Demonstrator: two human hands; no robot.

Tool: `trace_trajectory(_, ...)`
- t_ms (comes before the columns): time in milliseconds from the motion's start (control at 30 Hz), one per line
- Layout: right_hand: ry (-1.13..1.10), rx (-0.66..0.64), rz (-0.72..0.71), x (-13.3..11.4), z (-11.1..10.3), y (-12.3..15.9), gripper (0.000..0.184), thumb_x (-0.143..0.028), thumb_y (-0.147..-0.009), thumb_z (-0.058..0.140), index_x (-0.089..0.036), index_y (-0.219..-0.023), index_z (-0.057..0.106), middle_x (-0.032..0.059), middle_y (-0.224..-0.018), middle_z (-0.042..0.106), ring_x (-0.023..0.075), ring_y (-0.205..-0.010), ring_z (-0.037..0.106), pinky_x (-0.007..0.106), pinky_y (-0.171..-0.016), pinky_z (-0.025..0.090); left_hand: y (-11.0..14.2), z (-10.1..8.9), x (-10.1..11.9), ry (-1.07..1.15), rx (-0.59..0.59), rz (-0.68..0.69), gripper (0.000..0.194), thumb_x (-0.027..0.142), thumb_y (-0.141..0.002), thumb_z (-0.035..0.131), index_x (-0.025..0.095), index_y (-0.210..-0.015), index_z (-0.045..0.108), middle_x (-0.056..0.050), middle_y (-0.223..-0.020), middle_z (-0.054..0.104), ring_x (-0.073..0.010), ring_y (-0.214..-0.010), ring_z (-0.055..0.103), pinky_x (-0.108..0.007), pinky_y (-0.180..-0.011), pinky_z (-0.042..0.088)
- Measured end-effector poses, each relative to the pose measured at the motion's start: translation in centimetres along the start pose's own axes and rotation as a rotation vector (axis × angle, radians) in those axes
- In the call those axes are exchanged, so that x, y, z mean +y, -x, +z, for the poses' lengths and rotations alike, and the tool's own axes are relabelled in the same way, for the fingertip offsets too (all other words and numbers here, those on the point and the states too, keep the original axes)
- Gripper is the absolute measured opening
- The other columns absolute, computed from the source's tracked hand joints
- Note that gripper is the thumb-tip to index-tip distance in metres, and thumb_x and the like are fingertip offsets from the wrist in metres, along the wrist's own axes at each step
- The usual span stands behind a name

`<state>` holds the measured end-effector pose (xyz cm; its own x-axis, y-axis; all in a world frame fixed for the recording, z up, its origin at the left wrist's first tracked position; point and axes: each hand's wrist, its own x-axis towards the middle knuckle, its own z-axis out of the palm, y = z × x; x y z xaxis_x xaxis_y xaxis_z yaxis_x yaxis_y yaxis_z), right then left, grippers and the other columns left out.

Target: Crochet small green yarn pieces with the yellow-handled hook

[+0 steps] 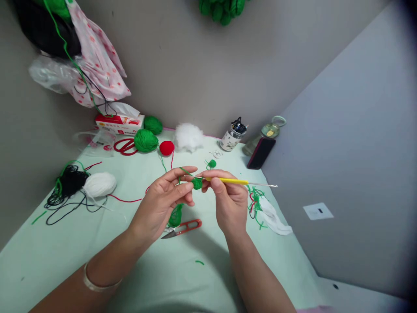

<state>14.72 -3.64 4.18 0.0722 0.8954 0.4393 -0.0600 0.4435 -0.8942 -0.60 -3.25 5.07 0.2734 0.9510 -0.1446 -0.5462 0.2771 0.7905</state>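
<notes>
The left hand's [163, 198] fingers pinched the green piece [197, 184] above the surface [156, 274], a strand [186, 172] at the index; the right hand's [230, 202] fingers were closed round the hook [233, 181], its shaft across the piece's top. Doing this well probably called for even tension — strand taut yet sliding — and a light grip. Just below the left hand were snips [181, 230] and a skein [175, 216], likely snags; a red ball [167, 148] and stuffing [189, 137] sat farther back.
</notes>
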Motion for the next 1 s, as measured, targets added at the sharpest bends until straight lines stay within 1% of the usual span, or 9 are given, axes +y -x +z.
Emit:
trace_trajectory(200,-0.052,-0.005,0.017,0.25,-0.12,-0.08,0.015,-0.032,-0.099,0.067,-0.027,-0.100,0.081,0.0022,-0.095,0.076,0.0146,-0.076,0.068,0.030,-0.069,0.057,-0.17,0.01,0.04,0.064,-0.026,-0.004,0.025,0.017,-0.084,0.082,0.017,-0.109,0.077,0.004,-0.072,0.067,-0.0084,-0.059,0.065,-0.018,-0.058,0.058)
trace_trajectory(300,-0.088,-0.002,0.035,0.38,-0.08,-0.07,0.014,-0.032,-0.099,0.067,-0.027,-0.100,0.080,0.0019,-0.094,0.075,0.0140,-0.075,0.067,0.030,-0.069,0.056,-0.23,-0.28,-0.03,0.109,-0.048,-0.052,0.026,0.017,-0.088,0.079,0.017,-0.113,0.076,0.002,-0.069,0.070,-0.0089,-0.061,0.067,-0.017,-0.059,0.059)
trace_trajectory(400,-0.093,0.008,0.033,0.49,-0.10,-0.08,0.014,-0.030,-0.100,0.067,-0.027,-0.100,0.081,0.0013,-0.093,0.074,0.0129,-0.074,0.067,0.029,-0.070,0.056,-0.26,-0.55,-0.11,0.180,-0.067,-0.111,0.021,0.014,-0.092,0.075,0.017,-0.112,0.078,-0.001,-0.078,0.075,-0.0092,-0.070,0.071,-0.017,-0.069,0.061)
trace_trajectory(467,-0.101,0.012,0.038,0.58,-0.16,-0.09,0.014,-0.029,-0.100,0.067,-0.027,-0.100,0.081,0.0009,-0.094,0.074,0.0122,-0.075,0.067,0.028,-0.072,0.056,-0.30,-0.58,-0.19,0.230,-0.082,-0.112,0.017,0.012,-0.093,0.073,0.017,-0.108,0.079,-0.002,-0.089,0.076,-0.0096,-0.079,0.072,-0.019,-0.080,0.062)
trace_trajectory(533,-0.121,0.012,0.056,0.68,-0.25,-0.09,0.014,-0.029,-0.100,0.067,-0.027,-0.100,0.081,0.0006,-0.094,0.074,0.0116,-0.076,0.067,0.028,-0.073,0.056,-0.36,-0.52,-0.28,0.253,-0.103,-0.090,0.016,0.011,-0.093,0.072,0.017,-0.105,0.080,-0.002,-0.095,0.075,-0.0101,-0.086,0.072,-0.020,-0.086,0.062)
trace_trajectory(667,-0.166,0.008,0.100,0.77,-0.35,-0.06,0.014,-0.032,-0.099,0.068,-0.028,-0.099,0.081,0.0001,-0.090,0.074,0.0115,-0.076,0.067,0.027,-0.073,0.055,-0.38,-0.44,-0.37,0.201,-0.119,-0.054,0.017,0.017,-0.095,0.072,0.019,-0.109,0.080,-0.001,-0.100,0.073,-0.0102,-0.088,0.068,-0.020,-0.090,0.059)
trace_trajectory(767,-0.174,0.002,0.114,0.71,-0.31,-0.06,0.014,-0.032,-0.099,0.068,-0.028,-0.100,0.081,0.0007,-0.092,0.074,0.0120,-0.076,0.066,0.028,-0.073,0.055,-0.25,-0.47,-0.27,0.115,-0.122,-0.037,0.024,0.021,-0.090,0.078,0.022,-0.115,0.080,-0.001,-0.100,0.073,-0.0109,-0.089,0.066,-0.021,-0.091,0.056)
trace_trajectory(867,-0.175,-0.016,0.106,0.62,-0.25,-0.10,0.014,-0.032,-0.099,0.068,-0.028,-0.101,0.081,0.0013,-0.096,0.074,0.0122,-0.076,0.066,0.029,-0.073,0.055,-0.09,-0.47,-0.17,0.040,-0.087,-0.007,0.027,0.021,-0.089,0.080,0.025,-0.115,0.080,0.000,-0.098,0.072,-0.0113,-0.087,0.064,-0.023,-0.090,0.054)
trace_trajectory(1000,-0.133,-0.042,0.059,0.43,-0.11,-0.12,0.010,-0.027,-0.096,0.073,-0.028,-0.100,0.081,0.0008,-0.096,0.075,0.0120,-0.076,0.065,0.028,-0.072,0.055,-0.01,-0.40,-0.15,-0.016,-0.037,0.009,0.029,0.024,-0.089,0.079,0.026,-0.118,0.079,0.000,-0.100,0.070,-0.0116,-0.085,0.064,-0.024,-0.088,0.052)
